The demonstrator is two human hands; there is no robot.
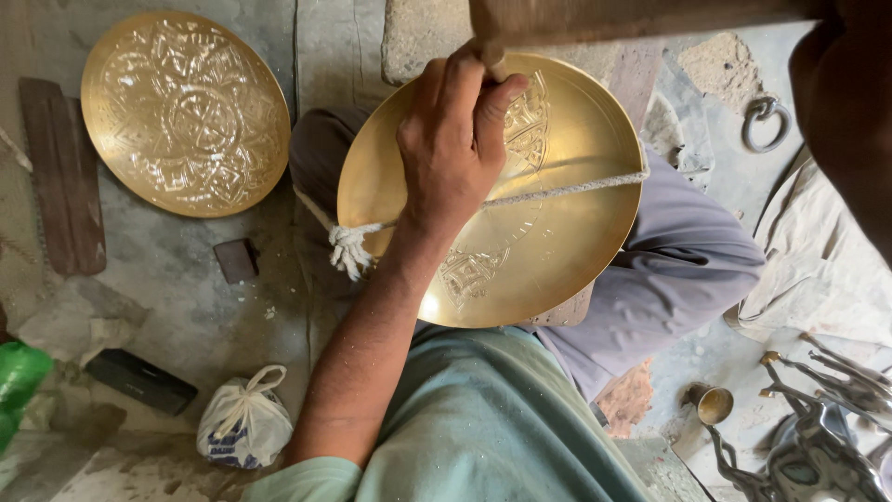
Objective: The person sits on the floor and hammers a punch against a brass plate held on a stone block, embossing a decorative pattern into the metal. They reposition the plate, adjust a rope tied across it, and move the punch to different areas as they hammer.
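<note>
Your left arm reaches up from the bottom, and your left hand (452, 139) sits over the big brass plate (557, 251) on your lap. That plate fills the middle of what you see. A rope (567, 190) runs across it from 9 o'clock to 3 o'clock and ends in a frayed knot (349, 247) at the left rim.

Only part of this plate looks carved: one patch near the top under your hand, and one patch low down at about 7 o'clock. Most of it is bare and shiny, so I think lots of carving is left to do.

Up at 10 o'clock, another brass plate (184, 112) lies on the floor (186, 307). It has patterns all over, so it looks finished.

Your left grip is closed around a thin tool (491, 58), with the tip pointing at the plate near 12 o'clock. Your right hand is out of sight; a dark blurry shape at the top may be something it swings, but I cannot tell.

Smaller things: a white bag (243, 423) at 7 o'clock, a little cup (713, 403) at 4 o'clock, and a metal ring (764, 119) at 2 o'clock.
</note>
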